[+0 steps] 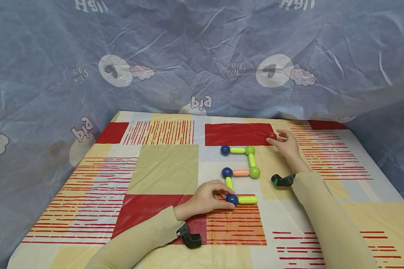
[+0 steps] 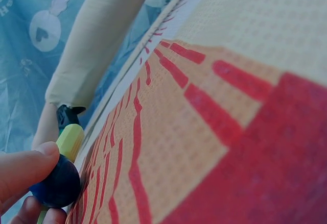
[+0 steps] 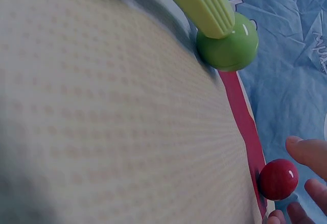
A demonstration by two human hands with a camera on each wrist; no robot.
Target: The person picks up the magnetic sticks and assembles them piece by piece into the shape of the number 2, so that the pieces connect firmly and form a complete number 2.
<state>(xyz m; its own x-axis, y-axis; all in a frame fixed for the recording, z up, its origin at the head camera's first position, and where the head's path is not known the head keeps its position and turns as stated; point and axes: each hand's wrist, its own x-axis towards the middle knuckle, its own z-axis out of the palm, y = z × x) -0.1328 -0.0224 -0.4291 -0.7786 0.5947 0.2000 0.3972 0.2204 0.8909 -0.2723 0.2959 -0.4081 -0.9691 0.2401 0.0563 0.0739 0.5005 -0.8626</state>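
Observation:
My left hand (image 1: 211, 198) pinches a dark blue ball (image 1: 231, 200) between thumb and fingers, also seen in the left wrist view as a blue ball (image 2: 59, 182). From it a yellow-green rod (image 1: 247, 200) points right, and another yellow-green rod (image 1: 229, 183) leads up to a second blue ball (image 1: 227, 172). The chain goes on through a salmon rod (image 1: 241, 173) and two green balls (image 1: 254, 172) to a blue ball (image 1: 225, 150) at its far end. My right hand (image 1: 287, 145) is at a red ball (image 1: 271, 136), fingers spread around it; the right wrist view shows gaps between fingertips and the red ball (image 3: 278, 179).
A patterned cloth (image 1: 168, 168) with red, yellow and white patches covers the table. Behind it hangs a blue-grey printed sheet (image 1: 188, 45). Black wrist devices (image 1: 190, 239) sit at both sleeves.

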